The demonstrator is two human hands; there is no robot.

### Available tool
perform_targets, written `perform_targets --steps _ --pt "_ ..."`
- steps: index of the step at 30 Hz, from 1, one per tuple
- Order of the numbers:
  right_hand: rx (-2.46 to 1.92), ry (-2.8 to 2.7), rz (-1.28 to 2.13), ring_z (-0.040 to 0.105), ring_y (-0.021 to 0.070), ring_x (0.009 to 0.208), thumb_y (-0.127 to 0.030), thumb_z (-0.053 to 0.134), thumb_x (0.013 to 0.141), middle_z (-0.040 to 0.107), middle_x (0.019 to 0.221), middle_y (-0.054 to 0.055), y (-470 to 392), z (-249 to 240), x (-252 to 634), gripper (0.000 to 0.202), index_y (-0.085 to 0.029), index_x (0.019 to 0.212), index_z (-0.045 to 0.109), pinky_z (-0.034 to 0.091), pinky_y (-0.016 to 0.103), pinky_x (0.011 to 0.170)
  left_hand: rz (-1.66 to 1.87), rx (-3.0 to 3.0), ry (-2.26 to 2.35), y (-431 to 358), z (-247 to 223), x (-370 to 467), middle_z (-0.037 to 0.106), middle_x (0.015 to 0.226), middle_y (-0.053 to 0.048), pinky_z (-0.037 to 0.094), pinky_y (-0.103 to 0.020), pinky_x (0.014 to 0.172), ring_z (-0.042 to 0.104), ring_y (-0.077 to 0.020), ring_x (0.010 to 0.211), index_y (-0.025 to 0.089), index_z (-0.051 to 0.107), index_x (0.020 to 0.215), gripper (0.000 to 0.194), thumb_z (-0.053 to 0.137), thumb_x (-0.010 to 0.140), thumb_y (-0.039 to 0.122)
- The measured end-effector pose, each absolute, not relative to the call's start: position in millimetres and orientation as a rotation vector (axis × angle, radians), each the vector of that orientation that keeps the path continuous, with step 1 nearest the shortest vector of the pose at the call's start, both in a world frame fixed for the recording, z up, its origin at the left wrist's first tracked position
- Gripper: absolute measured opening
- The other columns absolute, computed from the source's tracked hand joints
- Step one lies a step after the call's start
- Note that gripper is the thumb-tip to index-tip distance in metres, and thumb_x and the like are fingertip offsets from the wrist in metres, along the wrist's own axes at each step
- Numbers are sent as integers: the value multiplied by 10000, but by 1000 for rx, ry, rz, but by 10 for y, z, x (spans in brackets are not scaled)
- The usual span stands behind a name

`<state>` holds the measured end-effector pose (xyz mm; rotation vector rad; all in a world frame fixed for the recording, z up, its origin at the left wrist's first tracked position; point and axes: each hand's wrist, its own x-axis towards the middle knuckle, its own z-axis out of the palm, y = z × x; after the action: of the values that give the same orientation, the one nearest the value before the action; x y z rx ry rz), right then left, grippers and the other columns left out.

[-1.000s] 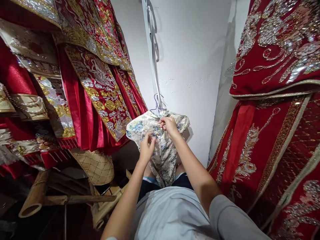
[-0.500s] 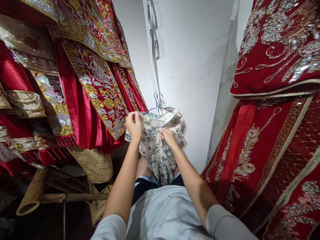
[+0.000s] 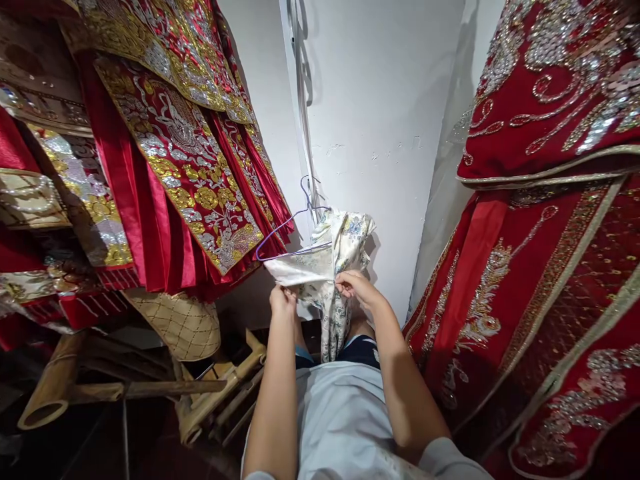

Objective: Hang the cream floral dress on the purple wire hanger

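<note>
A cream garment with a blue floral print [image 3: 353, 235] hangs partly on a thin purple hanger [image 3: 277, 229]. The hanger's left arm is bare, while its right side goes under the cloth. My left hand [image 3: 283, 300] pinches the garment's edge below the hanger's left end. At the middle of the garment, my right hand [image 3: 356, 287] is closed on a fold of the cloth. The lower part of the garment drops in bunched folds between my forearms. The hanger's hook rests by a white metal strip [image 3: 299, 100] on the wall.
Red costumes with gold and silver embroidery [image 3: 200, 187] hang on the left. More red beaded costumes [image 3: 545, 133] hang close on the right. Low at left stands a bamboo frame [image 3: 150, 389], near a quilted gold cloth piece [image 3: 180, 323]. A pale wall [image 3: 375, 100] is ahead.
The garment's left side has come off the hanger's left arm, which now shows bare. My left hand has moved down with the cloth; my right hand has shifted slightly right and down.
</note>
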<state>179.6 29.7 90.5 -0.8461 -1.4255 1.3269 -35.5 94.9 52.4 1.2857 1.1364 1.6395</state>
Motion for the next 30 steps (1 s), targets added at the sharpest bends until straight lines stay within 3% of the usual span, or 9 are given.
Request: perform_targets --steps 5,10,15,18,20,22,25,30 --pt "-1057 -1645 1439 412 82 415 -298 622 718 542 439 -1 255 816 2025 232 -157 536 654 270 201 422 1649 980 1134 875 514 -80 677 833 -106 522 -350 692 663 -195 770 144 617 895 230 537 895 360" --pt "-1205 -1447 1253 491 109 515 -398 666 779 620 572 15 427 694 1893 281 -166 623 652 358 214 473 1606 1045 964 582 840 9 703 976 -100 511 -314 696 674 -210 865 165 632 918 279 616 807 420" --pt "-869 -1275 1272 628 165 827 -593 628 823 701 876 47 396 761 1673 399 -201 868 683 485 253 683 1525 1508 762 318 1026 234 675 1205 -104 489 -337 952 618 -233 1145 190 678 1072 306 690 786 296" --pt "-740 -1351 1320 634 176 875 -520 733 749 705 905 34 320 801 1603 351 -203 892 690 477 258 743 1384 1636 690 257 1022 265 555 1420 -113 471 -350 1010 521 -254 1315 237 594 1297 536 675 769 198" --pt "-725 -1346 1309 615 165 756 -444 789 666 683 768 18 303 816 1603 322 -177 808 679 459 257 695 1251 1663 710 239 1002 170 481 1494 -134 507 -351 943 591 -251 1225 271 480 1430 697 651 763 164" --pt "-745 -1259 1275 569 142 640 -385 787 611 639 655 -3 307 841 1630 287 -159 733 657 432 248 630 1130 1705 808 239 983 8 466 1502 -163 527 -357 873 680 -216 1003 286 415 1485 760 639 770 163" --pt "-753 -1115 1261 529 115 576 -300 742 573 609 618 -21 294 923 1658 218 -158 692 627 405 227 575 1056 1795 1034 280 975 -218 515 1453 -183 536 -376 814 680 -191 806 253 501 1434 709 678 749 198" --pt "-599 -1196 1496 544 126 588 -236 692 559 595 623 -18 120 1108 1572 178 -182 686 579 431 231 577 915 2054 858 351 1042 -200 653 1276 -121 491 -382 947 617 -285 1110 191 660 1236 580 726 660 186"
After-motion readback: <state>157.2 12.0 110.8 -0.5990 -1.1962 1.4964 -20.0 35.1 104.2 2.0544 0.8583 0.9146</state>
